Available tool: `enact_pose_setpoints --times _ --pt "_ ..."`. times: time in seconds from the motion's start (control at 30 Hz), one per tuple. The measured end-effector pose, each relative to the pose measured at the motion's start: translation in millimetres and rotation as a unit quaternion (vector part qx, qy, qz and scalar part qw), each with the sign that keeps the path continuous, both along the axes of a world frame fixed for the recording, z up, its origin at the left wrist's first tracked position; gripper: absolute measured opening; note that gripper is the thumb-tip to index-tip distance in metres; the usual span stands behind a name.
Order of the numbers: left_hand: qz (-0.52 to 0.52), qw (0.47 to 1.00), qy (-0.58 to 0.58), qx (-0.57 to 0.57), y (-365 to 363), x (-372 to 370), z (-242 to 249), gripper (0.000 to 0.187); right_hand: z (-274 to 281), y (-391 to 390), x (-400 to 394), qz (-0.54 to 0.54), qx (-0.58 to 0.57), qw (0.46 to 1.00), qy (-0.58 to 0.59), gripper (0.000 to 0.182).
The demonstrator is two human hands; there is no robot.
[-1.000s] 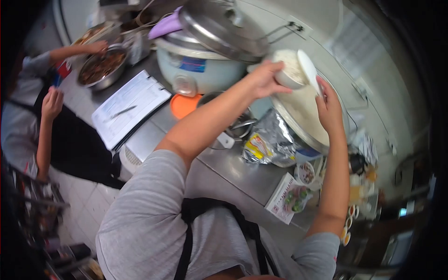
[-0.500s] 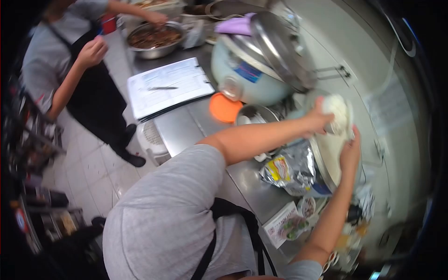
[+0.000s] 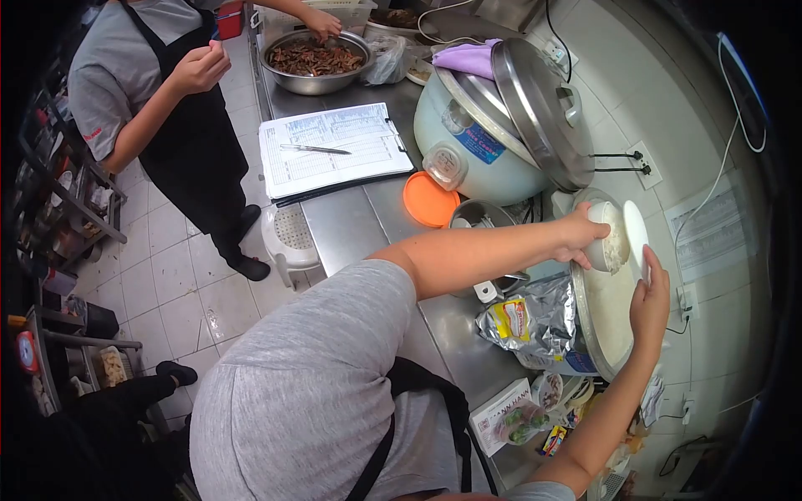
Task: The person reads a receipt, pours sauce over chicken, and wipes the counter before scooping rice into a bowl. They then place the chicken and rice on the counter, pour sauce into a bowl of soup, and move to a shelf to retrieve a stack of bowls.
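A moment ago the rice paddle (image 3: 635, 232) was mostly hidden beyond your bowl (image 3: 597, 253); now its white blade shows clearly, just beside the rice (image 3: 616, 239) in the bowl. I cannot tell if the blade touches this rice. Your left hand (image 3: 576, 236) is closed around the side of the bowl, which leans with its mouth toward the paddle. Your right hand (image 3: 650, 311) is clamped on the paddle's lower end. With this lean, I judge that the rice sits less securely, but the open rice cooker (image 3: 584, 327) is below both grips, so loose grains would likely drop into it.

On the table (image 3: 455, 327), the foil bag (image 3: 547, 313) stands against the cooker, nearer to you than your left grip. The orange lid (image 3: 429, 201) lies to the left of that grip. Farther left, a co-worker's hand (image 3: 322, 25) remains at the metal bowl (image 3: 314, 85).
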State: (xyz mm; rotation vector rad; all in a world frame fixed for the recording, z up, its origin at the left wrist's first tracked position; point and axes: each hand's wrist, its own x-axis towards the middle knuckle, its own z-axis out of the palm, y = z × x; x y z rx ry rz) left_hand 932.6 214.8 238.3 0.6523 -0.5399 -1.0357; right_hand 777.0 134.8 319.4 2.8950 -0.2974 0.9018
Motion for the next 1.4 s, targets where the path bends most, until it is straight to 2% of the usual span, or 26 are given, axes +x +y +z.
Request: enact_pose_setpoints --times 0.1,0.2,0.27,0.33,0.37,0.47,0.5,0.57,0.63,0.73,0.83,0.9,0.93,1.07,1.1,1.2,1.3,1.37,1.4 --pt "0.032 0.999 0.018 0.005 3.9 -4.7 3.6 0.074 -20.7 20.7 2.8 -0.030 0.010 0.999 0.043 0.047" --pt "0.083 0.995 0.043 -0.029 8.2 -14.2 1.9 0.076 -36.2 10.9 4.4 -0.027 0.263 0.963 -0.051 0.049" --pt "0.131 0.988 0.042 -0.067 7.2 -18.1 0.2 0.077 -37.5 12.9 2.5 -0.052 0.478 0.869 -0.118 0.052" --pt "0.184 0.979 0.020 -0.084 5.1 -20.1 -3.7 0.077 -49.9 17.0 6.8 -0.053 0.631 0.753 -0.178 0.053" --pt "0.210 0.974 -0.003 -0.081 1.9 -21.0 -6.4 0.077 -54.8 23.2 8.9 -0.024 0.672 0.719 -0.174 0.054" --pt "0.291 0.953 -0.071 -0.053 -11.4 -24.5 -20.3 0.075 -58.1 39.1 23.3 0.001 0.634 0.760 -0.142 0.054" --pt "0.318 0.943 -0.094 -0.040 -14.6 -24.9 -26.2 0.075 -55.8 45.8 29.7 -0.032 0.572 0.810 -0.124 0.055" --pt "0.344 0.934 -0.077 -0.065 -14.1 -22.9 -34.0 0.074 -64.8 51.7 42.0 -0.005 0.490 0.860 -0.140 0.052" --pt "0.295 0.949 0.003 -0.108 13.9 -22.8 -29.6 0.071 -70.3 57.5 48.5 0.002 0.406 0.906 -0.123 0.050" --pt "0.221 0.964 0.065 -0.131 49.3 -5.2 -41.1 0.060 -55.1 70.7 47.5 -0.046 0.425 0.903 -0.035 0.046" --pt "0.171 0.971 0.058 -0.160 82.3 23.9 -61.2 0.051 -51.0 57.5 47.5 -0.129 0.324 0.935 0.055 0.042" --pt "0.144 0.973 0.044 -0.175 102.2 40.0 -72.5 0.054 -53.2 52.5 49.2 -0.162 0.171 0.962 0.141 0.041" --pt "0.132 0.974 0.040 -0.180 110.6 47.7 -79.4 0.057 -55.7 51.1 52.0 -0.173 0.093 0.963 0.186 0.040" --pt "0.101 0.976 0.071 -0.177 137.4 74.3 -106.7 0.051 -66.5 61.1 81.1 -0.224 0.033 0.909 0.351 0.032" --pt "0.092 0.976 0.081 -0.179 144.6 79.8 -112.5 0.050 -73.1 56.9 89.5 -0.225 0.014 0.900 0.374 0.026" --pt "0.091 0.975 0.116 -0.167 165.9 93.2 -130.0 0.049 -80.2 56.9 122.1 -0.240 -0.013 0.855 0.459 0.022" --pt "0.092 0.979 0.129 -0.131 190.9 100.7 -148.0 0.055 -66.5 42.6 161.1 -0.179 -0.024 0.899 0.398 0.022" --pt "0.080 0.984 0.127 -0.100 213.4 104.1 -172.3 0.061 -21.6 44.2 202.3 -0.180 0.032 0.938 0.293 0.025" --pt "0.071 0.984 0.138 -0.087 224.0 103.8 -186.9 0.061 -14.5 26.3 226.9 -0.159 0.060 0.965 0.200 0.026"
